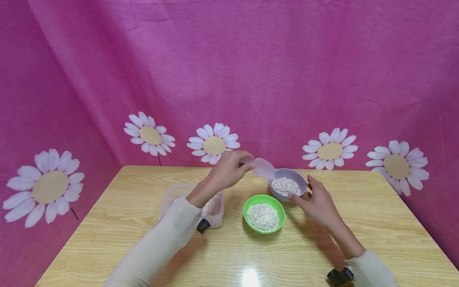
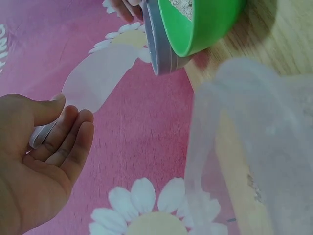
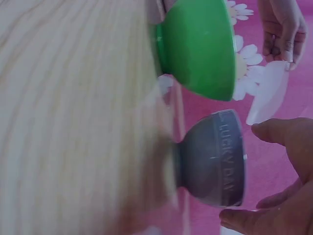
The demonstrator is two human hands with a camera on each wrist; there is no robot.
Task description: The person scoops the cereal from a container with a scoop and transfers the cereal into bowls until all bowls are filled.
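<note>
Over the desk (image 1: 322, 247), the left hand (image 1: 226, 171) pinched a translucent scoop (image 1: 263, 167) above the grey bowl (image 1: 300, 181); the right hand (image 1: 317, 203), fingers relaxed, steadied its rim. Transfer of grain appeared underway; next, seemingly a controlled tilt.

One view from above, two from close beside the bowls

Our head camera looks forward and down from well back, taking in the whole table (image 1: 322, 247), the pink flowered cloth (image 1: 251, 79) behind it and both our arms. Our left wrist camera sits low and very near, tilted, facing past the left hand (image 2: 34, 161) toward the green bowl (image 2: 205, 24) and grey bowl (image 2: 159, 44). Our right wrist camera, also close and turned sideways, faces the same two bowls from the other side. All three share the bowls and the pale scoop (image 1: 263, 168).
</note>
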